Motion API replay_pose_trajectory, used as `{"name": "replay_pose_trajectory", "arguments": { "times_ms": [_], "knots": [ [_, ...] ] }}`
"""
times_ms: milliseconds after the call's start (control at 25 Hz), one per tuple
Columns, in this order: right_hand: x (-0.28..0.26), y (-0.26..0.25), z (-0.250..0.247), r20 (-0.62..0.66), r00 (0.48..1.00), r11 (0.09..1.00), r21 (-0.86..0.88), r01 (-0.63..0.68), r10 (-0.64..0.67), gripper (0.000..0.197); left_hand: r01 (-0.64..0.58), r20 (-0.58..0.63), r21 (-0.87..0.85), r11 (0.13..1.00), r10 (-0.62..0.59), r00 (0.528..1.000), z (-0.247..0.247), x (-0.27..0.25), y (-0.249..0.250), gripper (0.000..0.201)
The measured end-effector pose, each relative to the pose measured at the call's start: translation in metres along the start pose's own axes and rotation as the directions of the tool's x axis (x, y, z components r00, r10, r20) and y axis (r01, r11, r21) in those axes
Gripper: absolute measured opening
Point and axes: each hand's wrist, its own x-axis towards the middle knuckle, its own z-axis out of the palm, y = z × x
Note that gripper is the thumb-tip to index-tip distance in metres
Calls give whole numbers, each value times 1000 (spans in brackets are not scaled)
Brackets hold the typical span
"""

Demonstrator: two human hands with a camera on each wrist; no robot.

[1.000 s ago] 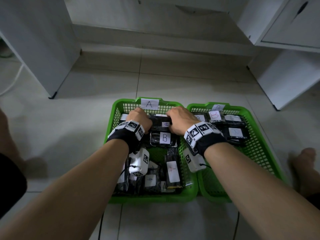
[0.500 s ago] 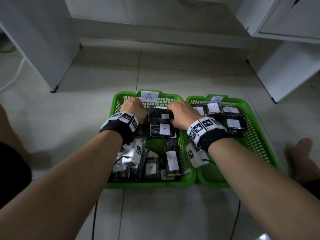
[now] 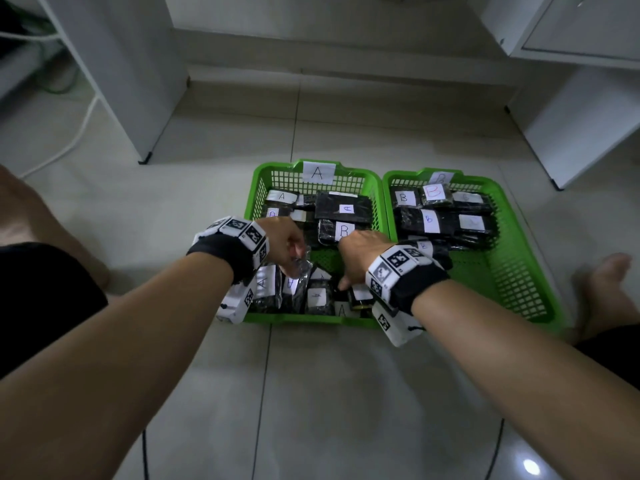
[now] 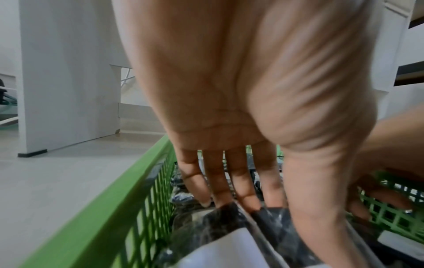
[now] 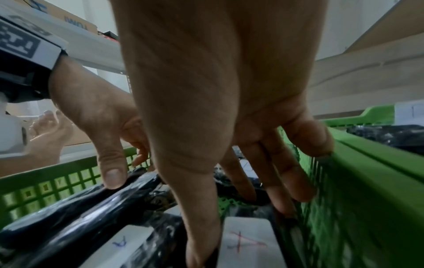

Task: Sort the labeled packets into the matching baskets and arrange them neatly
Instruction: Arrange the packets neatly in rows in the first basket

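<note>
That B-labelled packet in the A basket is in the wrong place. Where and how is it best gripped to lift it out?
Pinch the B-labelled packet at its near edge, coming from above with the right hand, which is closest. It lies flat, label up, its far edge apparently tucked under the large A packet, while green basket floor shows bare in front, so that edge looks free.

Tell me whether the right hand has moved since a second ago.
Yes. The right hand came back toward the person, from the far row by the A label to the near packets.
</note>
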Motion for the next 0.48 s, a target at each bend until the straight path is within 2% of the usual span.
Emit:
{"name": "replay_pose_trajectory", "arguments": {
  "times_ms": [160, 320, 480],
  "knots": [
    [-1, -2, 11, -49, 998, 987, 154, 38, -31, 39, 45, -1, 3, 999, -45, 999, 3, 1, -4, 36],
    [0, 1, 7, -51, 999, 982, 187, 14, -4, 44, 57, -49, -191, 980, -68, 997, -7, -1, -12, 22],
    [8, 14, -23, -140, 990, 928, 372, 25, 29, 24, 51, -184, -376, 925, -129, 975, -22, 1, -22, 18]
  ]
}}
